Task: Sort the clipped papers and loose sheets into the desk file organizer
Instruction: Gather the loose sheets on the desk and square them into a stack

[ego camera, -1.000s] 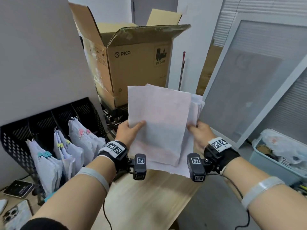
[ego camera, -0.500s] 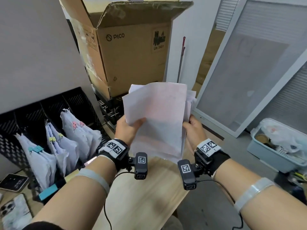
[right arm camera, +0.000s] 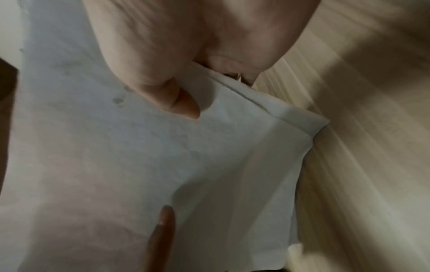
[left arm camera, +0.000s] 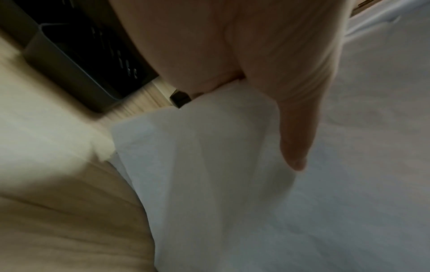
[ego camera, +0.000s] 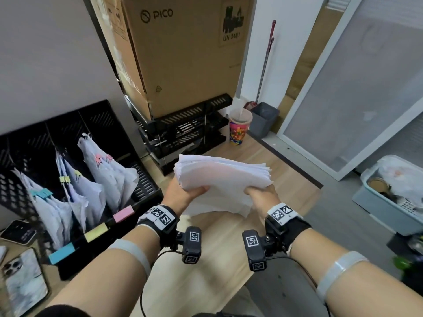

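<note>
With both hands curled round its near edge, I hold the stack of loose sheets (ego camera: 224, 177) up off the desk (ego camera: 212, 259). My left hand (ego camera: 183, 195) grips the near left corner, thumb lying across the top sheet and fingers hidden beneath; the left wrist view shows that thumb (left arm camera: 293, 117) pressed flat on the white paper. My right hand (ego camera: 263, 197) grips the near right corner the same way, thumb bent on top, and the right wrist view shows my thumb (right arm camera: 172, 99) on the sheet with a fingertip of the other hand reaching in from below. The stack lies nearly flat, tilted slightly, its far edges fanned out away from my grip, and the near edge sags between my two hands.

To the left of my left hand stands the black mesh file organizer (ego camera: 27, 156), well apart from the stack. Three of its slots hold clipped papers (ego camera: 107, 179), with blue, yellow and pink clips, and blue, yellow and pink labels sit along its front lip. Beyond the far edge of the stack are a black rack (ego camera: 187, 131), a cardboard box (ego camera: 183, 53) on it, and a patterned cup (ego camera: 239, 126).
</note>
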A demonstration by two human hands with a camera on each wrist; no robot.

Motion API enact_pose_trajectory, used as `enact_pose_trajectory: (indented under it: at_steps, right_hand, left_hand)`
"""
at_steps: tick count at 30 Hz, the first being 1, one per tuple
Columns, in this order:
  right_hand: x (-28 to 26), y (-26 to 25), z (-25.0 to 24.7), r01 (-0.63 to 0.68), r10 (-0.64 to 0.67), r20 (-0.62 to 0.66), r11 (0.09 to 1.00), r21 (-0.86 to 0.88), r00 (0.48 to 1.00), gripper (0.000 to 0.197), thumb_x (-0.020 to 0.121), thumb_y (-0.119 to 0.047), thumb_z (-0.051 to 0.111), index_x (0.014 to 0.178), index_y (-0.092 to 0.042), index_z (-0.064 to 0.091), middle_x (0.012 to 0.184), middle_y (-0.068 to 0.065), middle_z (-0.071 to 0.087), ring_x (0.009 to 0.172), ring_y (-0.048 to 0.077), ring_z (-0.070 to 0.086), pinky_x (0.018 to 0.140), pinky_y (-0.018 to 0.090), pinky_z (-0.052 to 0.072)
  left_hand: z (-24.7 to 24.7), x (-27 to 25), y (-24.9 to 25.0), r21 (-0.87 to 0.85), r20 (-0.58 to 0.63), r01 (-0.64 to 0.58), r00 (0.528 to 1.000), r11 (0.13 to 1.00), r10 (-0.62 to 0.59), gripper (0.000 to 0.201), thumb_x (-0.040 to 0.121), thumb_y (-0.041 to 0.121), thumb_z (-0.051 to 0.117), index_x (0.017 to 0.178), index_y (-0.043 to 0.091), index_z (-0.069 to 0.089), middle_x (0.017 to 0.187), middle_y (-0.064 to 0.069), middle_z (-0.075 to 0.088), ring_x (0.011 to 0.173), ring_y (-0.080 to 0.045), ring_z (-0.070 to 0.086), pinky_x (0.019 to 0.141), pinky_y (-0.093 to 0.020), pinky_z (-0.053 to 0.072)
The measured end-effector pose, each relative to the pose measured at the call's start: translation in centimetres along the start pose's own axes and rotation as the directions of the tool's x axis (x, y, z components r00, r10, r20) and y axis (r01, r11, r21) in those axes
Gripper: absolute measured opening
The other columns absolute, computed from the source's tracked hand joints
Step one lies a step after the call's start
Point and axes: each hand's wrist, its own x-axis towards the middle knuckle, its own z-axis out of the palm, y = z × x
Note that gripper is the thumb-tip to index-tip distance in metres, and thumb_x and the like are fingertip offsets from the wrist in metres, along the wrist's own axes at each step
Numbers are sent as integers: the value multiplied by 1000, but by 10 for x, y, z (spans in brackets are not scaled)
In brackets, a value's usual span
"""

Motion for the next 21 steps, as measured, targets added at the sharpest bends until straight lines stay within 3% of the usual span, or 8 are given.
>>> enact_pose_trajectory:
  at_steps: [2,6,8,11,15,18,21]
  right_hand:
    - [6,0,5,-33,34,-14,998,50,999,28,78,-5,60,104,-16,62,91,5,66,88,25,59,80,38,51]
    - [15,-22,6,16,-15,-10,987,157,1000,19,82,2,56,82,-17,58,85,7,64,86,27,58,81,36,47]
    - [23,-32,2,85,-88,9,981,176,996,20,80,2,55,92,-11,63,93,11,66,91,29,61,82,39,49]
    - [29,-30,0,113,-118,28,981,155,993,41,76,6,54,113,-11,61,103,8,69,96,24,63,85,38,51]
    - [34,-16,-4,73,-74,0,985,158,997,54,71,8,51,116,-22,54,105,3,66,98,22,61,86,39,51]
    - [37,-12,-8,44,-48,22,986,161,999,43,73,9,52,106,-17,60,99,4,68,92,22,61,81,35,49]
    - [38,-8,-9,4,-9,38,989,150,999,25,76,7,56,90,-13,64,93,10,68,88,26,61,76,36,50]
  left_hand:
    - [4,1,-1,-30,-25,41,999,999,-42,47,67,35,89,110,33,70,109,0,75,104,-23,71,95,-54,55]
    - [11,11,15,-177,-133,48,988,983,-72,45,72,32,84,113,18,71,109,-8,76,105,-33,70,95,-58,54]
    - [11,20,24,-212,-147,7,988,977,-39,49,72,28,86,117,18,69,113,-7,75,107,-31,70,96,-55,55]
    - [12,27,21,-160,-130,-28,992,987,7,78,65,34,93,131,24,53,124,-2,68,114,-22,67,97,-47,56]
    - [19,27,8,-120,-137,28,990,992,-45,96,55,41,97,131,28,41,126,0,63,116,-15,64,100,-44,55]
    - [23,30,2,-123,-68,36,997,992,-45,96,57,41,97,135,27,45,127,-1,66,118,-19,65,99,-49,54]
    - [30,29,-3,-148,-98,39,994,988,-54,87,61,37,96,133,23,50,123,0,69,115,-19,66,98,-44,55]
